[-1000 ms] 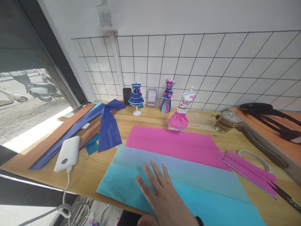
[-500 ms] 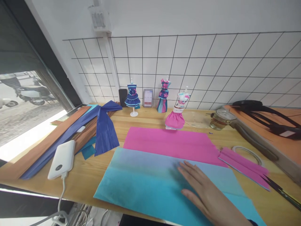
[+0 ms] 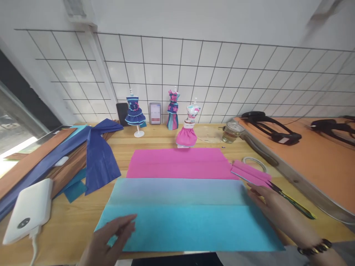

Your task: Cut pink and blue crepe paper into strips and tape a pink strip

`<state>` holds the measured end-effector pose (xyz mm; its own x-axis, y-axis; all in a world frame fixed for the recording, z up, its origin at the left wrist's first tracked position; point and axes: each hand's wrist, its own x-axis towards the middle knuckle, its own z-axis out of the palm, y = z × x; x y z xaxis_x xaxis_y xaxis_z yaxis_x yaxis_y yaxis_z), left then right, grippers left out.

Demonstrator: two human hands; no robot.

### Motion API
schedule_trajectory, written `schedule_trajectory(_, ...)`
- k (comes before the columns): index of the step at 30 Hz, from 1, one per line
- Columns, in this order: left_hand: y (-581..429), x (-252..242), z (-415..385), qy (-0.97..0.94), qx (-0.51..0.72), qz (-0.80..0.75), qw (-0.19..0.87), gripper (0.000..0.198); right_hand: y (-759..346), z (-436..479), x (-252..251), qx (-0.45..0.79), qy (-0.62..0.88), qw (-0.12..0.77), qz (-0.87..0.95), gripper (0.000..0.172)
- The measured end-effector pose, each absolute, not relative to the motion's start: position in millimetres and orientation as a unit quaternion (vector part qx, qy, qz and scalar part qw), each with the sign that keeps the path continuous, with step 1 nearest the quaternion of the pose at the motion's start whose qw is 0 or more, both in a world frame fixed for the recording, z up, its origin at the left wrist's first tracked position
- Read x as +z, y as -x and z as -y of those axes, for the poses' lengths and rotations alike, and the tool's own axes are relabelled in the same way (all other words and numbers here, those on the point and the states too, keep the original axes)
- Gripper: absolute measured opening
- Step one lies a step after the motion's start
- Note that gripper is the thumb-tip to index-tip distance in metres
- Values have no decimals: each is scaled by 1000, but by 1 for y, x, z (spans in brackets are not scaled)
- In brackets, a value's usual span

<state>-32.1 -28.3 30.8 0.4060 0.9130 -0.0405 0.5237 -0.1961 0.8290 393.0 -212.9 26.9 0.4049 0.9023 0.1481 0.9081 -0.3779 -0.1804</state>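
A blue sheet point(image 3: 188, 225) of thin material, cloth or crepe paper, lies flat along the front of the table, paler on its far half. My left hand point(image 3: 111, 236) is over its near left corner, fingers loosely bent and a little apart, nothing visible in them. At the sheet's right edge, my right hand point(image 3: 266, 201) rests with fingers stretched out, touching the edge. Behind the blue sheet is a pink sheet point(image 3: 177, 162). Scissors point(image 3: 294, 201) and a folded pink strip point(image 3: 252, 173) lie just beyond my right hand.
Three small dress forms stand behind: blue-dressed point(image 3: 135, 114), multicoloured point(image 3: 173, 111), pink-skirted point(image 3: 187, 135). A glass jar point(image 3: 232, 132) and tape roll point(image 3: 256, 160) are at right. Left are blue fabric strips point(image 3: 100, 159), brown strips point(image 3: 33, 159) and a cabled white power bank point(image 3: 30, 208).
My view has turned to the right. My right hand has moved from the middle of the blue sheet to its right edge. My left hand has come into view at the near left corner.
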Motion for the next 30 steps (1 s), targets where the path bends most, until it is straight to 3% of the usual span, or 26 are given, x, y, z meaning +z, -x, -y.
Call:
schedule_trajectory(4, -2, 32, -18, -858, 285, -383, 191, 36, -390, 197, 27, -45, 794, 125, 593, 37)
schedule_trajectory(8, -22, 25, -55, -906, 225, -346, 90, 40, -381, 168, 32, -67, 764, 103, 634, 31)
schedule_trajectory(21, -49, 26, -71, -945, 71, -312, 66, 31, -369, 152, 43, -93, 725, 36, 681, 28)
schedule_trajectory(30, -48, 22, -69, -951, 114, -280, 73, 32, -367, 162, 38, -90, 715, 109, 685, 23)
